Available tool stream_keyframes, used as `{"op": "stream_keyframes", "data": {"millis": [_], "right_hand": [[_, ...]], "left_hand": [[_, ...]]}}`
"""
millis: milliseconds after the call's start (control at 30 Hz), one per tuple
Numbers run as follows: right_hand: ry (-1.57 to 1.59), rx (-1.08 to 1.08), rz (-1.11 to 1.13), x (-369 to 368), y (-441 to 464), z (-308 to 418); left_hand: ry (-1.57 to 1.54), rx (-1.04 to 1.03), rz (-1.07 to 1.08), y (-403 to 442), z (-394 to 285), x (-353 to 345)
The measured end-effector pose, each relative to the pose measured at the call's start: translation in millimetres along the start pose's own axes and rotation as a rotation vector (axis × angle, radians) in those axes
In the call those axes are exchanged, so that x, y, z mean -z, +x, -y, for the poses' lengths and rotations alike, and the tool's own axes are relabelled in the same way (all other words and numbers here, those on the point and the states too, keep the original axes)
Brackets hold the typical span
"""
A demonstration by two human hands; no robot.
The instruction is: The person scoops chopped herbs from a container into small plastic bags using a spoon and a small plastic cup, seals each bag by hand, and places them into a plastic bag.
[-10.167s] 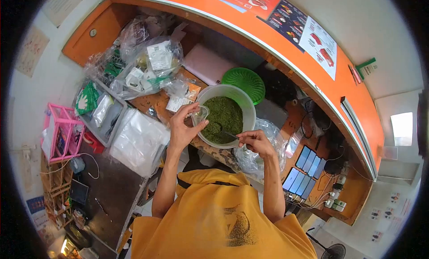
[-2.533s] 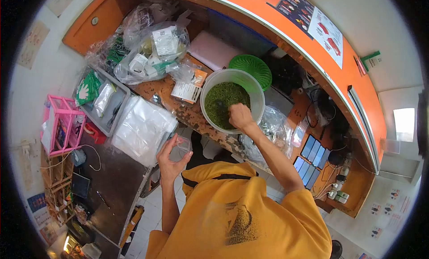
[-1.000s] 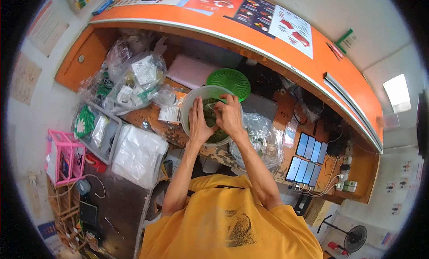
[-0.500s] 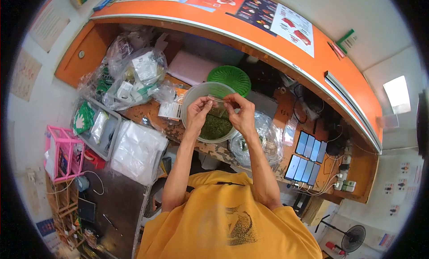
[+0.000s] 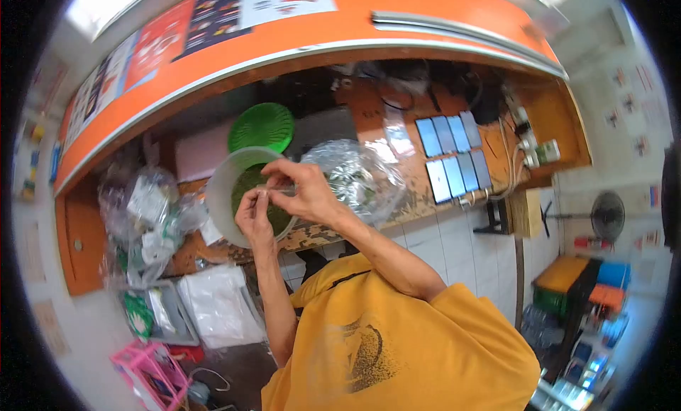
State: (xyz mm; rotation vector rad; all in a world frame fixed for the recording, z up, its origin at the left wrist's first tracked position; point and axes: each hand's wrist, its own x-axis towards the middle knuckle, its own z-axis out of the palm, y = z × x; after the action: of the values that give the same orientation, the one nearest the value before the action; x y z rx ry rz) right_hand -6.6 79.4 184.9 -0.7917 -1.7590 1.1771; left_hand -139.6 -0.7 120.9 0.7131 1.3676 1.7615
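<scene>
My left hand [image 5: 257,216] and my right hand [image 5: 303,192] are close together over a translucent white tub [image 5: 220,205]. Between their pinched fingertips is a thin, clear plastic piece [image 5: 285,192]; it is blurred, so its exact kind does not show. My right hand sits a little higher, its fingers bent over toward the left one. Finely chopped green leaves [image 5: 245,182] lie inside the tub, partly hidden by my hands. Just behind the tub is a green slotted plastic basket [image 5: 261,129]. A clear plastic bag [image 5: 355,178] with some green leaves lies right of my right hand.
Two rows of lit phones [image 5: 454,156] with charging cables lie on the worn bench at right. Crumpled plastic bags [image 5: 145,212] crowd its left end. A stack of clear plastic sheets [image 5: 221,304], a grey tray [image 5: 186,326] and a pink basket [image 5: 152,372] stand lower left. An orange overhead shelf [image 5: 284,28] spans the bench.
The view has swung to the right, so the bench contents appear farther left. Both hands still pinch the clear plastic piece, and my right hand now reaches across more, fingers bent over it.
</scene>
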Motion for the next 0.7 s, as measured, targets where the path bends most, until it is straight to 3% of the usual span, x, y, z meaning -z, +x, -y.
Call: {"op": "stream_keyframes", "data": {"millis": [267,400,467,600,667,700], "right_hand": [[-0.2,-0.069,-0.132,93,-77,-13],[-0.234,-0.4,-0.19,164,-133,-34],[-0.254,-0.504,-0.32,204,-155,-70],[-0.458,-0.612,-0.502,252,-152,-169],[-0.509,-0.58,-0.449,258,-132,-228],[-0.535,-0.561,-0.422,256,-119,-256]], "left_hand": [[0.095,0.057,0.169,-26,16,-88],[0.188,0.074,0.246,-19,38,-125],[0.315,0.046,0.328,-15,64,-131],[0.958,-0.039,0.513,-14,147,-131],[1.106,0.036,0.636,-20,176,-124],[1.119,-0.078,0.597,-25,176,-124]]}}
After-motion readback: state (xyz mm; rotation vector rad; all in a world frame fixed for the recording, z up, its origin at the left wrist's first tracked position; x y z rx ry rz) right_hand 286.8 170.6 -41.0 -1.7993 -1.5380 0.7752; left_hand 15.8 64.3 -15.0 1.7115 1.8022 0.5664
